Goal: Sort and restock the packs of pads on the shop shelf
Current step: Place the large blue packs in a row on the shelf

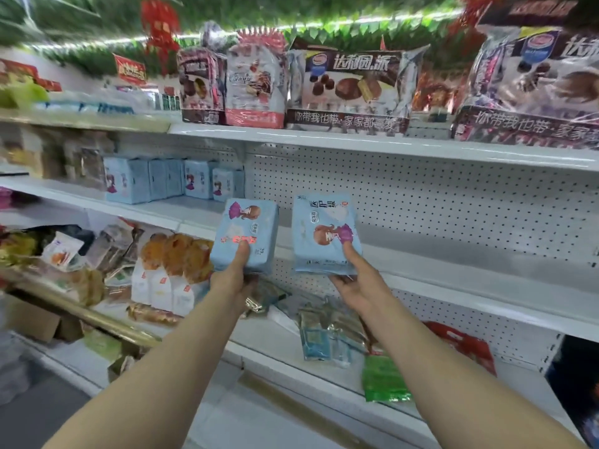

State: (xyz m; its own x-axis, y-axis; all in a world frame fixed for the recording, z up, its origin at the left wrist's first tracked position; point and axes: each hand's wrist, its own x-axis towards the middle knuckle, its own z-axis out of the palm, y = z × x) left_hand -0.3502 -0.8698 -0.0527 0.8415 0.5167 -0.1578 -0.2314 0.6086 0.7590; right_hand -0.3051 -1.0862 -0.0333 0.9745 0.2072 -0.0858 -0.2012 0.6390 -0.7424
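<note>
Each hand grips one light-blue pack of pads, and both packs are raised in front of the middle shelf (453,270), just above its front edge. The left hand (231,280) pinches the left pack (246,228) at its lower edge, thumb on the printed face. The other fingers are hidden behind the pack. The right hand (356,280) holds the right pack (325,234) the same way, thumb on the front and palm under the bottom seam. The two packs are close together but do not touch.

A row of matching blue packs (168,184) stands farther left along the same shelf. The stretch of shelf directly behind the held packs is bare.

The packs look light and soft, and wrapped in thin, glossy film, so they will likely give under a squeeze and could slip from a one-edge pinch. Spreading the fingers across the broad back, with the thumb on the front, should hold them more securely. The left pack's print appears upside down, so it probably needs turning before it is shelved.
</note>
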